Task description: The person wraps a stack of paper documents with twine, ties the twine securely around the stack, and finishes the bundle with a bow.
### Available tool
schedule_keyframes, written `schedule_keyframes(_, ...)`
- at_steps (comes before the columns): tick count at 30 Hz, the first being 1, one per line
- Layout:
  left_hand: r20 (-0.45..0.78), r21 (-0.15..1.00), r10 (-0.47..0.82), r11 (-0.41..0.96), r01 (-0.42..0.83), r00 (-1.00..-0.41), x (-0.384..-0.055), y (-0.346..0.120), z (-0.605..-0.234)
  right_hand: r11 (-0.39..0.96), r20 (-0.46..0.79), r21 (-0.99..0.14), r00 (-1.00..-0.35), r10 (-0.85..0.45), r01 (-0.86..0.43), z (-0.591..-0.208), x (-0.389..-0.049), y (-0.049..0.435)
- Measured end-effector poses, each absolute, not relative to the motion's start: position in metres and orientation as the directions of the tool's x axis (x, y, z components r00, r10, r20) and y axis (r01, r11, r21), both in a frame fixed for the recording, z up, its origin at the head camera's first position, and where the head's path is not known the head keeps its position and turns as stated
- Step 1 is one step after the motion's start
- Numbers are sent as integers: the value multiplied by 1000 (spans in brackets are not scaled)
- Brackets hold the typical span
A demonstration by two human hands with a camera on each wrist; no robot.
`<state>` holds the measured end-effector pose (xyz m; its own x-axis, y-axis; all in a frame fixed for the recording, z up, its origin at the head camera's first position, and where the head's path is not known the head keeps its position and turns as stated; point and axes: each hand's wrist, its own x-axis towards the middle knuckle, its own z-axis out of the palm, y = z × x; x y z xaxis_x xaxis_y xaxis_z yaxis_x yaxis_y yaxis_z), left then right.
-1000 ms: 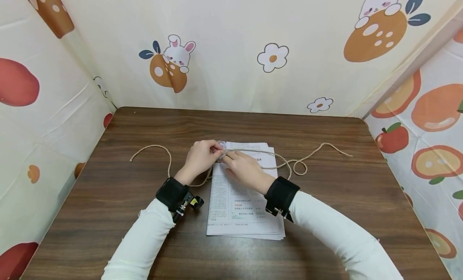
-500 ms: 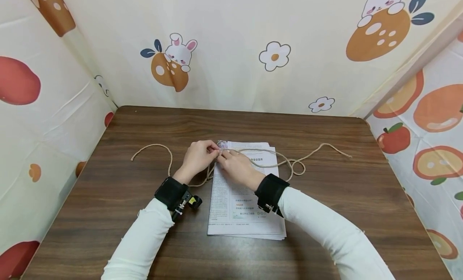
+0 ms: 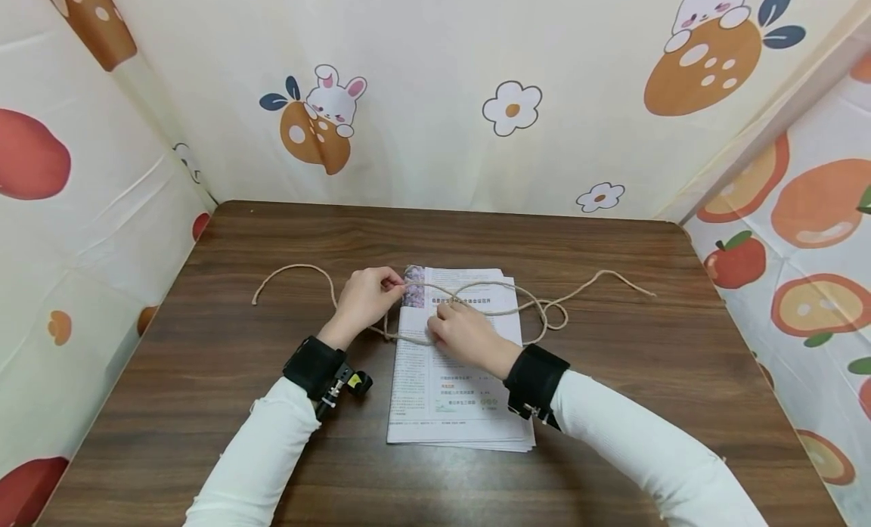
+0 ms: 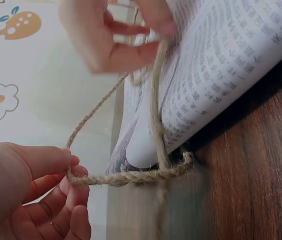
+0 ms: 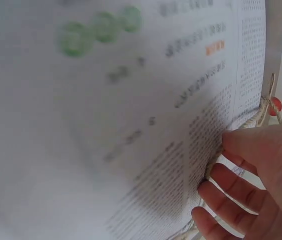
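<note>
1. Hands: 2. Left hand [image 3: 364, 296] pinches rope [image 4: 121, 177] between thumb and fingertips by the stack's upper left edge; right hand [image 3: 472, 338] pinches another strand over the pages, remaining fingers loosely bent.
2. Rope: 2 loose ends visible, one per side; strands cross the upper part of the newspaper stack [image 3: 449, 410], mid-table [image 3: 646, 345].
3. Wristbands [image 3: 537, 379]: 2, black.
4. Wall prints: 2 rabbits [image 3: 335, 107], 2 flowers [image 3: 512, 109].
5. Writing: Chinese newsprint, headline seems to end 会议召开; small print unreadable. 3 green circles [image 5: 104, 27], orange characters [image 5: 214, 48].
</note>
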<state>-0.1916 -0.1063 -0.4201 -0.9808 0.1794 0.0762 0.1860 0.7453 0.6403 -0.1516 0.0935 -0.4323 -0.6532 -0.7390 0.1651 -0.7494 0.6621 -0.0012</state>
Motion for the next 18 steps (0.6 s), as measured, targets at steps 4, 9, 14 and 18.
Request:
schedule_keyframes(4,83,637,177,748,188,-981,-191,-109,-421,656,116,0,-652,-749,-755,-430,-142,108)
schedule_keyframes(9,83,641,174,744,186,-981,-189,-111,-421,642,98,-3,-639,-763,-767,-429,-129,128)
schedule_keyframes(14,74,642,172,746,179,-982,-187,-113,-421,639,93,-21,-638,-765,-769,-429,-117,153)
schedule_keyframes(18,68,640,170,749,174,-983,-185,-115,-422,652,85,-36,-653,-753,-757,-429,-111,172)
